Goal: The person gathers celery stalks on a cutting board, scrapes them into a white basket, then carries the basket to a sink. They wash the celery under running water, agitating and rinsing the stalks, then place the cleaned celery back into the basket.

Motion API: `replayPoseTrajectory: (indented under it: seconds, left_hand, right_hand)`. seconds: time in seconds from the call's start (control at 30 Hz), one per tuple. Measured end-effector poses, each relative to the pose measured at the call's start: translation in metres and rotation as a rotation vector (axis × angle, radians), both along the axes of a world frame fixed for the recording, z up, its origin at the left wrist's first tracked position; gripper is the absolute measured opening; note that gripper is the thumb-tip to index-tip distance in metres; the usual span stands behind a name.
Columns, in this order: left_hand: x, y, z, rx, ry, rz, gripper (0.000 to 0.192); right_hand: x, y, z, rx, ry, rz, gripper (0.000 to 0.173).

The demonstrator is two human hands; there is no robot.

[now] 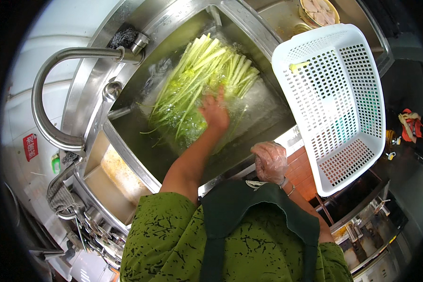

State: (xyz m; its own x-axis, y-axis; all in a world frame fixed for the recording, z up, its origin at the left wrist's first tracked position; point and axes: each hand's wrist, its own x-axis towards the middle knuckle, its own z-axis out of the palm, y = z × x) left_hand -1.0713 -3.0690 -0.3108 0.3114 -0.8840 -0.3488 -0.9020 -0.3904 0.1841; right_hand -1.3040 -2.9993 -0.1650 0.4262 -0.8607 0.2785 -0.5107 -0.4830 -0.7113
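Observation:
Green celery stalks [197, 81], a large bunch with pale cut ends, lie in the water of a stainless steel sink [146, 178]. My left hand [215, 111], bare and with its fingers apart, dips into the water against the lower side of the bunch. Ripples blur its fingertips. At the sink's near rim is my right hand [270, 162], in a clear plastic glove with its fingers curled; its palm side is hidden. A white perforated plastic basket [312, 134] stands tilted just right of that hand, with one small celery piece [298, 66] inside.
A curved steel faucet [38, 91] reaches over the sink's left edge, near a steel ladle [112, 91] and a black scouring pad [125, 36]. Another basin [109, 183] adjoins at lower left. Beyond the basket sits a bowl of pale meat pieces [319, 13].

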Motion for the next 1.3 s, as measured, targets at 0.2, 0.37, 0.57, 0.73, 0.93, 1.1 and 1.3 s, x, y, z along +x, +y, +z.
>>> replayPoseTrajectory:
  seconds: [0.2, 0.37, 0.57, 0.73, 0.93, 1.1, 1.3]
  left_hand:
    - [0.005, 0.014, 0.036, 0.04, 0.062, -0.153, 0.083]
    - [0.02, -0.022, 0.078, -0.087, 0.174, -0.319, 0.06]
    - [0.134, -0.105, 0.057, -0.167, -0.052, 0.005, 0.111]
    - [0.143, -0.109, 0.019, 0.164, 0.261, -0.14, 0.098]
    - [0.149, -0.101, 0.027, -0.126, 0.478, 0.022, 0.069]
    - [0.151, -0.083, 0.021, -0.06, 0.111, 0.016, 0.076]
    - [0.137, -0.073, 0.014, -0.067, 0.149, -0.051, 0.074]
  right_hand:
    - [0.001, -0.001, 0.003, -0.008, 0.027, 0.006, 0.035]
    - [0.003, -0.001, 0.0, 0.006, 0.026, 0.011, 0.035]
    - [0.003, 0.001, -0.007, -0.012, 0.043, 0.006, 0.033]
    - [0.002, 0.001, -0.011, -0.01, 0.069, 0.02, 0.029]
    - [0.001, 0.001, -0.015, -0.017, 0.09, 0.03, 0.028]
    - [-0.001, -0.001, -0.019, -0.019, 0.082, 0.069, 0.027]
    - [-0.001, 0.003, -0.014, 0.011, 0.064, 0.068, 0.026]
